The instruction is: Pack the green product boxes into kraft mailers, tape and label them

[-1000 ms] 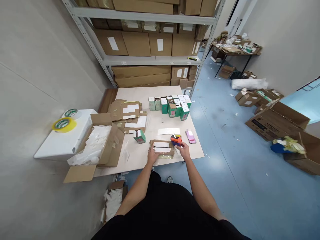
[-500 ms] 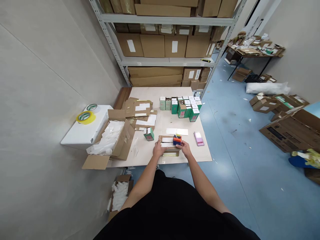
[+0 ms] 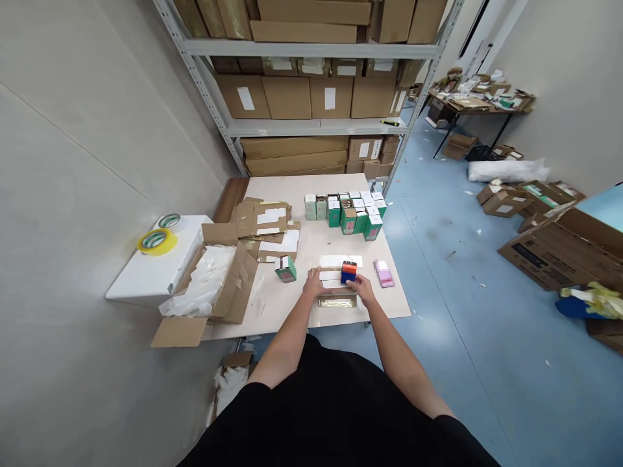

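Note:
A small cardboard box (image 3: 331, 284) with a white label lies near the table's front edge. My left hand (image 3: 313, 283) is closed on its left end. On the right end, my right hand (image 3: 361, 287) grips a blue-and-orange tape dispenser (image 3: 348, 272), which rests against the top of the box. Shiny clear tape (image 3: 337, 302) shows along the side facing me. Just behind the box lie white label strips (image 3: 341, 261). A green-and-white carton (image 3: 285, 269) stands to the left of my left hand, and a pink-purple stack of small packets (image 3: 383, 274) lies to the right.
Several green-and-white cartons (image 3: 360, 214) stand at the table's back right. Flattened cardboard (image 3: 263, 224) lies back left. An open box of white bags (image 3: 243, 285) is at the left edge, beside tape rolls (image 3: 156, 242) on a white surface. Shelving (image 3: 311, 48) rises behind.
The tape dispenser has turned, its orange part now on top and blue below. Both hands stay at the box. The whole view has shifted slightly as my head moved.

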The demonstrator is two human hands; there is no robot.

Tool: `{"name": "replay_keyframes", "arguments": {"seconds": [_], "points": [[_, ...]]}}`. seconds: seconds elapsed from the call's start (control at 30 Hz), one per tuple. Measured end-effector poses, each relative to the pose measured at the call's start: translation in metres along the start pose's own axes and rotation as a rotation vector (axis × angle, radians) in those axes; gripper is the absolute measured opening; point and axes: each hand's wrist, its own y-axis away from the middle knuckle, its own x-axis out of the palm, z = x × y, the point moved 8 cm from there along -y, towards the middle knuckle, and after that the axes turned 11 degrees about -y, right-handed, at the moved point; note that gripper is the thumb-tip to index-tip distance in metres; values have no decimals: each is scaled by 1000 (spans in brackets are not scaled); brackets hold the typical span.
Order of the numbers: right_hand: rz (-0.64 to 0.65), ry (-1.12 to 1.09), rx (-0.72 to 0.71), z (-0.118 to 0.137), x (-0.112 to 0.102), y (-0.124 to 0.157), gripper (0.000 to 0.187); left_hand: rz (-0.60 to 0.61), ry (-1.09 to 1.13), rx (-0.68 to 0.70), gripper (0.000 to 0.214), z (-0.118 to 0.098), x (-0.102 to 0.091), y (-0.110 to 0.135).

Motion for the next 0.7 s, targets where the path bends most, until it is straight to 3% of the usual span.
{"name": "replay_keyframes", "arguments": {"seconds": [0.13, 0.23, 0.4, 0.53, 0.7], "points": [[-43, -8, 27, -6, -10, -2, 42, 33, 11, 25, 149, -3, 18, -7], [-45, -19, 46, -7, -13, -3, 42, -12, 16, 15, 139, -1, 17, -11], [53, -12, 70, -3, -6, 2, 44, 38, -38, 29, 138, 11, 13, -15], [132, -8, 89, -6, 0, 13, 45, 56, -38, 62, 137, 22, 19, -9], [87, 19, 107, -15, -10, 26, 46, 79, 96, 164, 136, 20, 38, 5]]}}
